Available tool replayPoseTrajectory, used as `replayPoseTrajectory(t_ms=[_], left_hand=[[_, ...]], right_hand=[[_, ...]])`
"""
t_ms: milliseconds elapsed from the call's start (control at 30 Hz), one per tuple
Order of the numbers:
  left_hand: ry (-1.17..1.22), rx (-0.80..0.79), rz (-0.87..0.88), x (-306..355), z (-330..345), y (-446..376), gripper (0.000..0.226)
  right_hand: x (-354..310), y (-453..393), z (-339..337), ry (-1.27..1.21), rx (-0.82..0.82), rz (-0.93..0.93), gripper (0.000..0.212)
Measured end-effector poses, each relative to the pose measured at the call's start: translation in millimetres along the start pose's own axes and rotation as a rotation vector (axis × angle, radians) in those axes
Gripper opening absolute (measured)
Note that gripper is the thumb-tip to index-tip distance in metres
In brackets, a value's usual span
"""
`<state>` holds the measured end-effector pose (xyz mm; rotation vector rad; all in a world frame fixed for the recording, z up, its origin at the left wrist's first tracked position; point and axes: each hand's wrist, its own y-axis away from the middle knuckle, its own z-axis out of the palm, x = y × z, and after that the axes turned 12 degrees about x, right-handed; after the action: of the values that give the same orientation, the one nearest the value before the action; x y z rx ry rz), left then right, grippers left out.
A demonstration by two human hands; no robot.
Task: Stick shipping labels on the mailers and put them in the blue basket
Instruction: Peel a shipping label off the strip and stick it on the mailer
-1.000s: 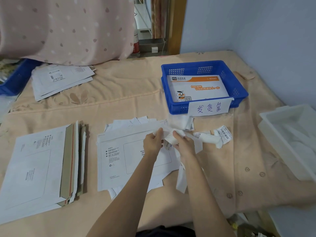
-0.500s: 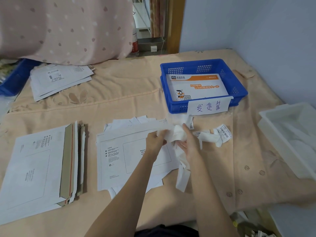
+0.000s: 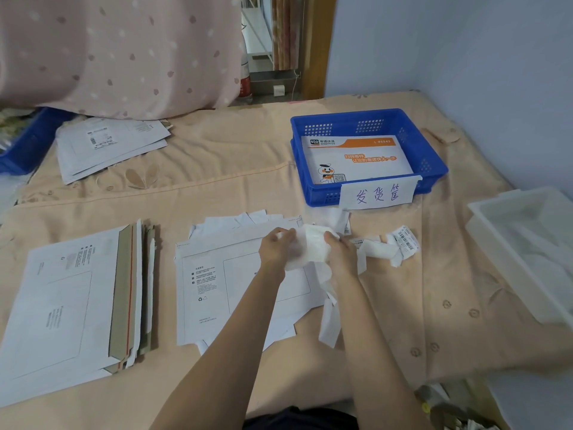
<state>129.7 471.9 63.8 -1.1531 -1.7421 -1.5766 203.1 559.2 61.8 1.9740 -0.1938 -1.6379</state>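
A white shipping label [image 3: 311, 249] is stretched between my hands, its printed side turned away. My left hand [image 3: 274, 249] pinches its left edge and my right hand [image 3: 339, 254] pinches its right edge. A strip of backing paper [image 3: 329, 324] hangs down below my right hand. Both hands hover over a white mailer [image 3: 217, 287] that tops a loose pile in front of me. The blue basket [image 3: 434, 162] stands farther back to the right, with an orange and white mailer [image 3: 356, 159] inside.
A stack of mailers [image 3: 71, 308] lies at the left, another pile [image 3: 108, 144] at the back left beside a second blue bin [image 3: 21, 144]. Crumpled labels [image 3: 393, 246] lie right of my hands. A white tray [image 3: 533, 249] sits at the right edge.
My hands have drawn apart, and the label that was crumpled between them is now spread out flat between them.
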Motion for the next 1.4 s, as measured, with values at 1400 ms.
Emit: replayPoseTrajectory(t_ms=[1400], left_hand=[[0.093,-0.101,-0.044,-1.8,-17.3,-2.1,0.026]], right_hand=[[-1.2,9.8,-9.9,-0.305,-0.379,0.293,0.038]])
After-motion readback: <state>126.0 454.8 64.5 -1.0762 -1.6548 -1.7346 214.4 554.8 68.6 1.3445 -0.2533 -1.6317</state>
